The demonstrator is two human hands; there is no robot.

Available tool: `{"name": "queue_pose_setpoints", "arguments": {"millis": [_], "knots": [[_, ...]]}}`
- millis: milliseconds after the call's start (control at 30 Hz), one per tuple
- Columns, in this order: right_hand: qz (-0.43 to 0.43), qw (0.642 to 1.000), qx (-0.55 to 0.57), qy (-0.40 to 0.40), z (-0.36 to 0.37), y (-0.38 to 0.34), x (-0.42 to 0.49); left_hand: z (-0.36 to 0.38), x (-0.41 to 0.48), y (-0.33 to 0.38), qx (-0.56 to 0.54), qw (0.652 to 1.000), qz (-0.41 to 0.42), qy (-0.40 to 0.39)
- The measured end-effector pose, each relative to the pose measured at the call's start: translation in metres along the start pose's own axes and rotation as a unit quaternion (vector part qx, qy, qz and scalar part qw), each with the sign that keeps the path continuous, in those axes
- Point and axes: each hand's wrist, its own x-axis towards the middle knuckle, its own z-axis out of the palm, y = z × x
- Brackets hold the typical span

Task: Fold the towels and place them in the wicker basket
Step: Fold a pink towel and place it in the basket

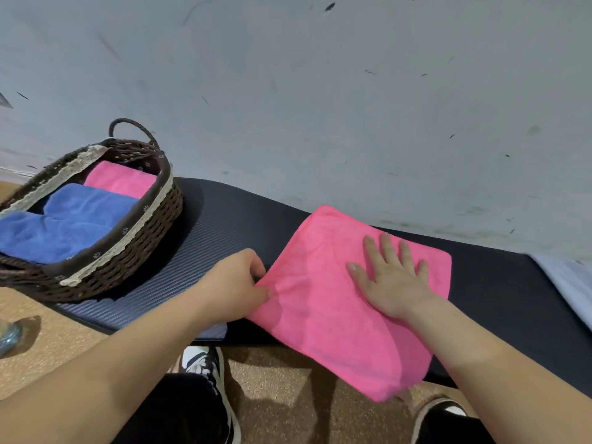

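A folded pink towel (323, 302) lies on a dark mat (224, 225), its near end hanging over the mat's front edge. My left hand (237, 283) pinches the towel's left edge between thumb and fingers. My right hand (390, 277) rests flat on top of the towel, fingers spread. At the left stands the brown wicker basket (141, 238) with a lace-trimmed liner. Inside it lie a folded blue towel (64, 222) and, behind it, a folded pink towel (121, 179).
A grey scuffed wall (320, 91) rises just behind the mat. A white cloth (567, 283) lies at the mat's right end. My two shoes (208, 370) stand on the cork-coloured floor (282, 386) below. A shiny metal object (9, 338) sits at the left edge.
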Motion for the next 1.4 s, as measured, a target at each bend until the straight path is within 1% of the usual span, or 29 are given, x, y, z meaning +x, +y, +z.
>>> {"name": "queue_pose_setpoints", "arguments": {"millis": [100, 200, 300, 367, 400, 467, 533, 567, 600, 633, 700, 767, 867, 933, 1033, 1067, 1133, 1233, 1300, 1400], "knots": [[0.023, 1.000, -0.021, -0.003, -0.002, 0.003, -0.007, -0.010, 0.019, -0.006, 0.005, 1.000, -0.003, 0.021], [0.062, 0.996, -0.065, -0.004, -0.007, 0.004, -0.017, -0.014, 0.038, -0.010, 0.029, 0.996, 0.003, 0.084], [0.092, 0.988, -0.128, -0.003, -0.013, 0.005, -0.028, -0.010, 0.042, 0.000, 0.153, 0.978, 0.035, 0.138], [0.080, 0.989, -0.126, 0.004, -0.015, 0.012, -0.033, 0.001, 0.031, 0.019, 0.196, 0.966, 0.086, 0.148], [0.053, 0.993, -0.107, 0.011, -0.013, 0.017, -0.035, 0.009, 0.023, 0.031, 0.201, 0.964, 0.116, 0.131], [-0.023, 0.997, -0.065, 0.028, -0.007, 0.028, -0.034, 0.032, 0.004, 0.052, 0.213, 0.965, 0.145, 0.051], [-0.059, 0.997, -0.046, 0.027, -0.001, 0.039, -0.031, 0.055, -0.010, 0.067, 0.255, 0.957, 0.129, -0.043], [-0.058, 0.997, -0.042, 0.015, 0.002, 0.045, -0.029, 0.064, -0.012, 0.071, 0.277, 0.951, 0.112, -0.076], [-0.052, 0.998, -0.039, 0.000, 0.003, 0.050, -0.028, 0.071, -0.010, 0.073, 0.297, 0.946, 0.098, -0.092], [-0.045, 0.998, -0.039, -0.011, 0.005, 0.054, -0.028, 0.076, -0.005, 0.073, 0.310, 0.942, 0.089, -0.095], [-0.021, 0.999, -0.035, -0.020, 0.006, 0.058, -0.032, 0.079, 0.012, 0.072, 0.316, 0.939, 0.097, -0.093], [0.010, 0.999, -0.037, -0.024, 0.007, 0.059, -0.040, 0.078, 0.033, 0.065, 0.311, 0.936, 0.135, -0.097], [0.048, 0.997, -0.061, -0.022, 0.011, 0.059, -0.051, 0.073, 0.056, 0.057, 0.305, 0.924, 0.217, -0.081], [0.028, 0.998, -0.054, -0.011, 0.013, 0.063, -0.056, 0.073, 0.061, 0.060, 0.303, 0.918, 0.248, -0.057], [-0.049, 0.998, -0.026, 0.005, 0.012, 0.073, -0.064, 0.079, 0.045, 0.075, 0.295, 0.906, 0.303, -0.011], [-0.062, 0.998, -0.022, 0.004, 0.014, 0.078, -0.066, 0.084, 0.035, 0.077, 0.284, 0.903, 0.323, -0.004], [-0.067, 0.997, -0.023, -0.008, 0.020, 0.087, -0.069, 0.094, 0.010, 0.077, 0.267, 0.897, 0.351, -0.020], [-0.070, 0.997, -0.023, -0.007, 0.033, 0.094, -0.074, 0.107, -0.015, 0.064, 0.322, 0.874, 0.352, -0.093], [-0.058, 0.998, -0.008, 0.014, 0.040, 0.094, -0.079, 0.109, -0.018, 0.054, 0.322, 0.864, 0.375, -0.093], [-0.036, 0.998, 0.006, 0.043, 0.048, 0.089, -0.089, 0.102, -0.016, 0.037, 0.307, 0.862, 0.397, -0.069]]}}
